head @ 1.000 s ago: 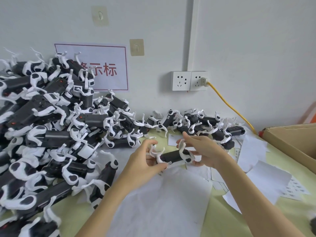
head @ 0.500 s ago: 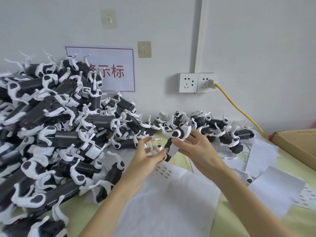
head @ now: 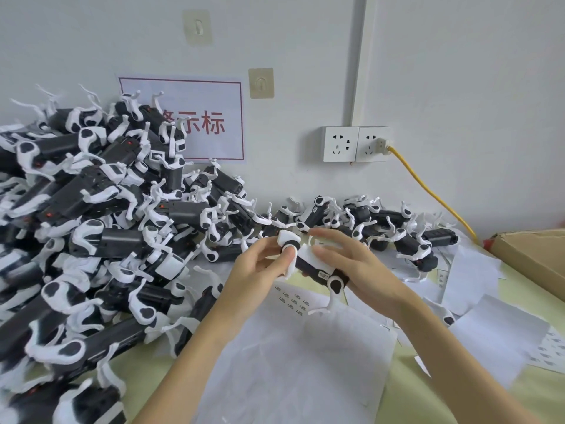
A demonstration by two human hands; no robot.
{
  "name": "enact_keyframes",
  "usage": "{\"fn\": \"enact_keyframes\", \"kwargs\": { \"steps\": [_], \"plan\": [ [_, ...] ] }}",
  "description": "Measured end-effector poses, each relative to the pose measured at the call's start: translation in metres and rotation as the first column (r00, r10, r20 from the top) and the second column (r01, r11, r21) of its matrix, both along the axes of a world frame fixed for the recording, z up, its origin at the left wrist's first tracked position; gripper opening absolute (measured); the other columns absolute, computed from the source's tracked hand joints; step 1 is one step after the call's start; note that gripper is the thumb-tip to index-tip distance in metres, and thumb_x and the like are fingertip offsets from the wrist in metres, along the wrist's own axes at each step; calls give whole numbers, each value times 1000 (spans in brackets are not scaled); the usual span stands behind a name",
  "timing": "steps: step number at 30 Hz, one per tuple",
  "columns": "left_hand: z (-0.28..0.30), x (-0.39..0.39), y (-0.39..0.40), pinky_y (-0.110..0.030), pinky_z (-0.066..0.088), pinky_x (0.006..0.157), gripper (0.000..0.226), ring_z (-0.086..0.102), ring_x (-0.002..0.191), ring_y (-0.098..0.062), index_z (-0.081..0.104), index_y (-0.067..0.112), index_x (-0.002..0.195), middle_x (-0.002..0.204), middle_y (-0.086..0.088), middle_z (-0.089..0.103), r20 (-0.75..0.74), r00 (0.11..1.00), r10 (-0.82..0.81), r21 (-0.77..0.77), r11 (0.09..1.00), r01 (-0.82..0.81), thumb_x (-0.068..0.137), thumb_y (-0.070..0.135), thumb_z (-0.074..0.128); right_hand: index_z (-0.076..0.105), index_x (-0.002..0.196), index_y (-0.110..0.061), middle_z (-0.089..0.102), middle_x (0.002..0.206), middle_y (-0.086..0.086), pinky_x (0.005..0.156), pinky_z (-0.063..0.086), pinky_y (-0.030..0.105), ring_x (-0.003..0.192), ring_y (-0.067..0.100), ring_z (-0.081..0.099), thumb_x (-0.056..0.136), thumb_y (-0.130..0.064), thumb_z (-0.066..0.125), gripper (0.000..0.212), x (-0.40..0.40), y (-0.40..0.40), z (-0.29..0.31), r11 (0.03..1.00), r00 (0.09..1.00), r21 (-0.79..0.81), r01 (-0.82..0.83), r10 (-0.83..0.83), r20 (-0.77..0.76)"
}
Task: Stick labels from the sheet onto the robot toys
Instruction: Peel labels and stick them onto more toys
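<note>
Across the left of the frame, your pile of robot toys [head: 101,228] climbs against the wall, half covering a red-lettered sign [head: 211,123]; a thinner row of toys [head: 382,224] runs right beneath the wall socket [head: 356,144] and its yellow cable [head: 428,191]. At centre, your left hand [head: 260,270] and right hand [head: 357,264] both grip one robot toy [head: 312,264] above the label sheet [head: 293,301] on the surface [head: 406,387]. At right edge, a cardboard box [head: 532,255] shows only its rim; you cannot see its contents.
</note>
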State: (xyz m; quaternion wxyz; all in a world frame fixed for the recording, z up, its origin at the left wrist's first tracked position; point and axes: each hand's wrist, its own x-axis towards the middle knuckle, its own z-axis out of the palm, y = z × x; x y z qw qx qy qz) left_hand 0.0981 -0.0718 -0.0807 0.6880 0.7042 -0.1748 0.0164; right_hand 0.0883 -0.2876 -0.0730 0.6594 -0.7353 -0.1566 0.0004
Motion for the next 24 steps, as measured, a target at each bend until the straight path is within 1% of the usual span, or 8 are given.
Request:
{"fn": "enact_keyframes", "kwargs": {
  "steps": [3, 6, 10, 13, 16, 19, 22, 24],
  "plan": [
    [-5, 2, -3, -21, 49, 88, 24, 72, 102, -3, 73, 30, 115, 106, 13, 77, -32, 995, 95, -21, 995, -95, 95, 44, 76, 72, 129, -28, 71, 132, 3, 113, 46, 46, 128, 24, 64, 95, -47, 65, 40, 5, -2, -1, 996, 998, 86, 1, 5, -69],
    [-8, 1, -6, -21, 46, 88, 19, 70, 100, 4, 70, 35, 116, 108, 22, 75, -57, 987, 148, -40, 988, -151, 98, 42, 72, 70, 130, -35, 70, 135, -9, 112, 46, 43, 130, 13, 62, 93, -57, 66, 43, 5, -4, -3, 999, 997, -42, -18, 15, -76],
    [-12, 1, -9, -22, 48, 91, 18, 68, 103, 6, 70, 34, 117, 109, 21, 75, -27, 984, 173, -19, 985, -174, 100, 41, 68, 75, 119, -23, 74, 108, 7, 105, 54, 40, 107, 20, 71, 93, -49, 72, 37, 5, -8, -7, 982, 995, -181, -55, 37, -96],
    [-13, -1, -11, -26, 45, 108, 47, 57, 123, 9, 59, 34, 140, 131, 24, 66, 33, 977, 210, 60, 975, -212, 99, 57, 59, 78, 107, -8, 75, 102, 19, 87, 63, 37, 92, 28, 77, 92, -51, 76, 46, 7, -10, -5, 996, 993, -78, 46, -54, -100],
    [-11, -2, -10, -37, 38, 121, 71, 47, 140, -3, 48, 29, 153, 152, 17, 51, 105, 964, 245, 105, 961, -255, 93, 67, 48, 78, 100, 1, 71, 95, 21, 76, 63, 33, 84, 35, 75, 83, -57, 79, 60, 12, -21, -5, 955, 953, 93, 281, -266, -145],
    [-12, -1, -9, -46, 47, 114, 54, 56, 128, -1, 58, 31, 137, 139, 14, 59, 106, 964, 244, 87, 964, -253, 95, 63, 47, 77, 110, 4, 76, 103, 21, 81, 64, 44, 93, 40, 75, 87, -48, 77, 57, 16, -37, -4, 839, 936, 440, 321, -210, -282],
    [-15, 0, -10, -47, 49, 111, 35, 58, 118, 5, 64, 34, 117, 125, 16, 64, 98, 966, 241, 108, 962, -251, 99, 58, 46, 62, 131, 4, 72, 120, 24, 85, 62, 52, 112, 44, 71, 89, -44, 74, 65, 16, -47, 6, 561, 970, 803, 201, 1, -244],
    [-16, 2, -9, -48, 49, 110, 32, 58, 118, 4, 65, 33, 112, 123, 16, 64, 89, 966, 241, 116, 961, -251, 101, 56, 45, 54, 138, 4, 69, 127, 24, 89, 61, 54, 122, 47, 66, 86, -46, 75, 74, 14, -63, 21, 354, 992, 928, 116, -2, -123]
  ]
}}
